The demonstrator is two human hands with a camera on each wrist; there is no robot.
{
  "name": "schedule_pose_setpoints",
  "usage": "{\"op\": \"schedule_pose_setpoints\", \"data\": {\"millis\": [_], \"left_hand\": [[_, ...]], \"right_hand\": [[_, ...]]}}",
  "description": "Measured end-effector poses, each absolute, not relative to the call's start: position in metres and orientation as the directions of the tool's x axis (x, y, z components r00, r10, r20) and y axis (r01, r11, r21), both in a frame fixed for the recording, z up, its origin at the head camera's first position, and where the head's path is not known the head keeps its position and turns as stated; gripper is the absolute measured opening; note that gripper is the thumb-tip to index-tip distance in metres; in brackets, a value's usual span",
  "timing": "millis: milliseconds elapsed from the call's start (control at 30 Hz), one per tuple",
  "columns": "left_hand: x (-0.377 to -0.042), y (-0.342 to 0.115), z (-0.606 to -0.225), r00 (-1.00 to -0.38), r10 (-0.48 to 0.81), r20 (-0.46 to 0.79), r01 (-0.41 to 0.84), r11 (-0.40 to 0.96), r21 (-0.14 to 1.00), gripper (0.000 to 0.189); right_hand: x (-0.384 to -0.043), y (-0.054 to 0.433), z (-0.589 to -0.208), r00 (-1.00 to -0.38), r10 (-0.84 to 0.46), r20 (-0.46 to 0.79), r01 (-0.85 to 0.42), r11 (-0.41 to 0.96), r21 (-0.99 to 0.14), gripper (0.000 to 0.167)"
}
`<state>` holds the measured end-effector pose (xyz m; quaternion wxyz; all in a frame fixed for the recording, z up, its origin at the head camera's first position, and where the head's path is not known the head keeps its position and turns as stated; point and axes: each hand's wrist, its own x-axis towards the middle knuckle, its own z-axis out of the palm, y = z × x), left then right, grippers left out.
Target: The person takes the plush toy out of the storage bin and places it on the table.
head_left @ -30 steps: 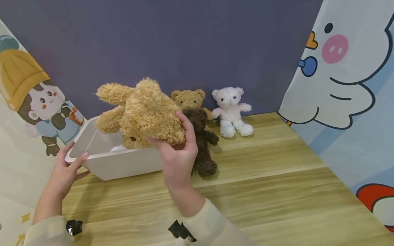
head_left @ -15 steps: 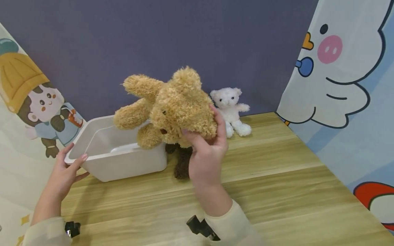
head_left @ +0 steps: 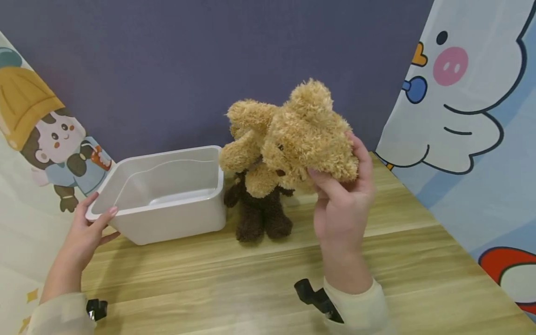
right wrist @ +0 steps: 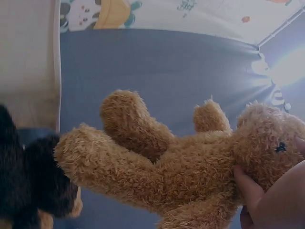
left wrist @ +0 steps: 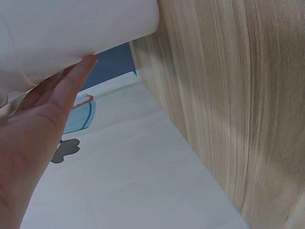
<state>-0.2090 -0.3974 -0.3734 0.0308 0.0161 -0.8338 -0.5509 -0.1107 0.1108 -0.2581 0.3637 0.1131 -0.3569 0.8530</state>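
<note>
In the head view my right hand (head_left: pixel 345 209) grips a golden-tan teddy bear (head_left: pixel 310 135) by its head. The bear hangs sideways in the air, legs pointing left toward the bin. Seen from the right wrist, the thumb presses into the fur at the neck of the bear (right wrist: pixel 190 167). My left hand (head_left: pixel 85 232) holds the left front corner of a white plastic bin (head_left: pixel 176 223), thumb over the rim and fingers around the outside. A dark brown teddy bear (head_left: pixel 264 216) sits right of the bin, its head hidden behind the held bear.
A wooden tabletop (head_left: pixel 234 279) carries the bin and brown bear. Behind it rises a dark blue-grey panel (head_left: pixel 167 70). Cartoon-printed sheets stand on the left (head_left: pixel 54 139) and right (head_left: pixel 465 139) sides.
My right hand has carried the golden bear from over the bin rightward, past the bin's right end. It now covers the white bear at the back. The left hand has stayed on the bin.
</note>
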Motion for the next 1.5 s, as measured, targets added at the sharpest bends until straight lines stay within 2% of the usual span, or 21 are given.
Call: {"op": "schedule_pose_setpoints", "data": {"millis": [267,400,533,633,800,900,1033,1200,1333,1500], "left_hand": [[-0.209,-0.396,-0.374,-0.998,-0.058,0.036,0.012,0.358,0.934,0.087],[-0.208,-0.397,-0.375,-0.998,-0.056,0.038,0.016,0.356,0.934,0.087],[-0.207,-0.398,-0.376,-0.998,-0.037,0.056,0.043,0.273,0.961,0.086],[-0.206,-0.4,-0.378,-0.998,-0.031,0.063,0.055,0.213,0.975,0.085],[-0.207,-0.402,-0.379,-0.997,-0.034,0.069,0.06,0.223,0.973,0.085],[-0.209,-0.402,-0.379,-0.997,-0.025,0.077,0.069,0.239,0.969,0.085],[-0.21,-0.401,-0.38,-0.996,-0.016,0.092,0.086,0.226,0.97,0.086],[-0.209,-0.4,-0.379,-0.995,-0.008,0.101,0.097,0.196,0.976,0.086],[-0.209,-0.399,-0.379,-0.996,-0.011,0.093,0.089,0.201,0.975,0.086],[-0.209,-0.399,-0.379,-0.995,-0.022,0.093,0.084,0.248,0.965,0.085]], "right_hand": [[-0.115,0.145,-0.264,-0.701,0.535,0.471,-0.707,-0.432,-0.561,0.067],[-0.116,0.159,-0.271,-0.7,0.52,0.489,-0.698,-0.354,-0.622,0.066],[-0.119,0.173,-0.276,-0.721,0.505,0.474,-0.658,-0.285,-0.697,0.065],[-0.122,0.184,-0.279,-0.746,0.479,0.462,-0.606,-0.204,-0.769,0.067],[-0.124,0.203,-0.28,-0.781,0.439,0.444,-0.519,-0.06,-0.853,0.069],[-0.124,0.214,-0.282,-0.788,0.425,0.445,-0.445,0.106,-0.889,0.068],[-0.125,0.227,-0.284,-0.808,0.393,0.439,-0.337,0.301,-0.892,0.065],[-0.134,0.241,-0.287,-0.859,0.322,0.397,-0.231,0.45,-0.863,0.064],[-0.144,0.253,-0.291,-0.908,0.269,0.32,-0.16,0.483,-0.861,0.065],[-0.156,0.264,-0.295,-0.949,0.189,0.251,-0.131,0.488,-0.863,0.063]]}}
